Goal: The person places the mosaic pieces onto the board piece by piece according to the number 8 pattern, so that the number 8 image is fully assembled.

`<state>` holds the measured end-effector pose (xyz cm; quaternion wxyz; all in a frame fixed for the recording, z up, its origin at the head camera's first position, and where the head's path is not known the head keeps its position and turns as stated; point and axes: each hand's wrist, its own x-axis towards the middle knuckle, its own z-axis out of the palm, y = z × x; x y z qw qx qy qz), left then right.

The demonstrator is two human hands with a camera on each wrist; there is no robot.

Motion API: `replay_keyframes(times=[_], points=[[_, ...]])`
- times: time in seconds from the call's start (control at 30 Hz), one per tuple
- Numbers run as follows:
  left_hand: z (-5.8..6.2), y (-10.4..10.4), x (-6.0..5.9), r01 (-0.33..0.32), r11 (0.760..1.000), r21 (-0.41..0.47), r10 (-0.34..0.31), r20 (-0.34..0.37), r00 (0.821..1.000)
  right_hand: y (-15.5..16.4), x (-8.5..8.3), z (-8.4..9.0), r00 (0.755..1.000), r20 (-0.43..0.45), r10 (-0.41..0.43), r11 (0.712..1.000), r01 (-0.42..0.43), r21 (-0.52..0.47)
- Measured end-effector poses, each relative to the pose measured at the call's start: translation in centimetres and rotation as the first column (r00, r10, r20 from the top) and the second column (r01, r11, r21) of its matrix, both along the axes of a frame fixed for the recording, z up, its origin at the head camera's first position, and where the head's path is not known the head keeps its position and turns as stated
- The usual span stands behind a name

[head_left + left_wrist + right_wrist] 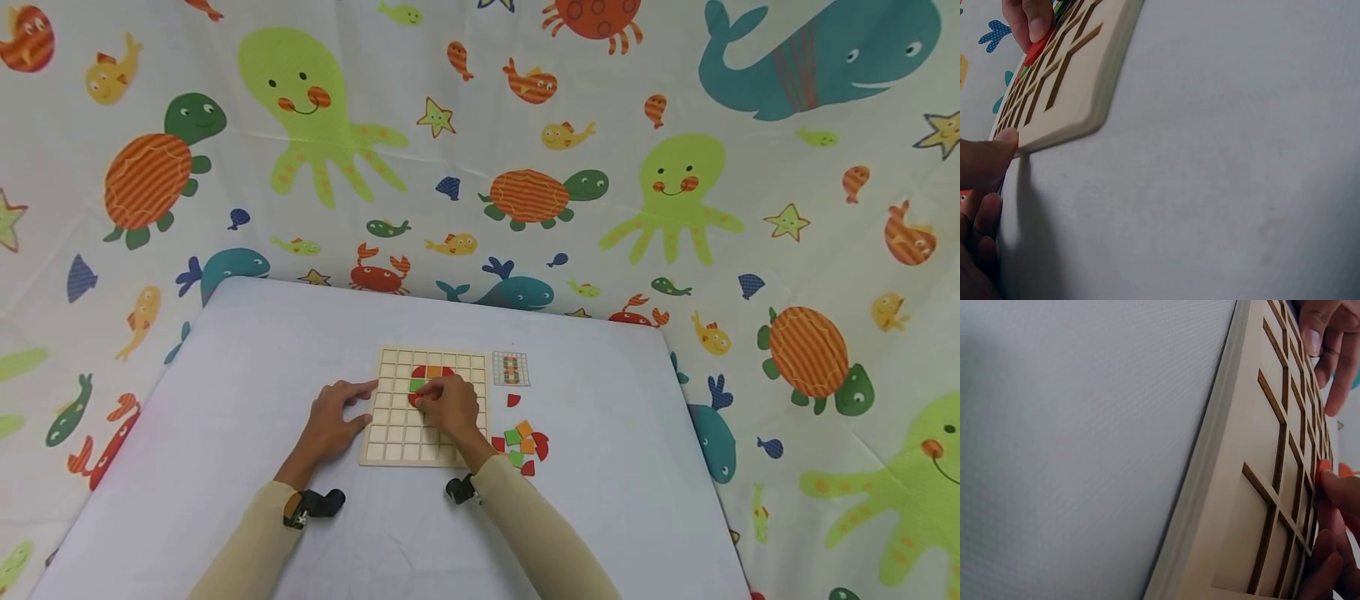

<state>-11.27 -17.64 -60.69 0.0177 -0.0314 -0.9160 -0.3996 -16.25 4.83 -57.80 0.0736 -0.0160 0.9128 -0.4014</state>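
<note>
White table (pixel 225 417): left hand (pixel 330 421) rests flat steadying wooden grid board (pixel 390 433), right hand (pixel 448 407) pinches red piece (pixel 413 399).

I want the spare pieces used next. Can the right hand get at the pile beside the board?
Probably yes: the pile of loose pieces lies just right of the right hand, with bare table around it.

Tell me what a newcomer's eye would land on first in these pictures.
First, the wooden grid board in the middle of the white table, with the right hand pressing a red piece into a cell while the left hand steadies the board's left edge. Then the loose pile of red, green and orange pieces right of the board, and the sea-creature curtain behind.
</note>
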Motion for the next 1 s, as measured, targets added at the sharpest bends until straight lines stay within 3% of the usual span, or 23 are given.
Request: replay_keyframes(times=[0.47, 0.77, 1.0], points=[[-0.3, 0.0, -0.1, -0.009, 1.000, -0.003, 0.009, 0.023, 1.000, 0.0, 0.0, 0.3, 0.996, -0.083, 0.029, 0.986, -0.015, 0.165], [-0.4, 0.0, -0.1, -0.005, 1.000, -0.007, 0.005, 0.024, 1.000, 0.1, 0.0, 0.4, 0.995, -0.070, 0.068, 0.986, -0.056, 0.157], [-0.4, 0.0, -0.1, -0.007, 1.000, -0.009, 0.007, 0.007, 1.000, 1.7, 0.1, 0.4, 0.997, -0.038, 0.069, 0.998, -0.069, 0.002]])
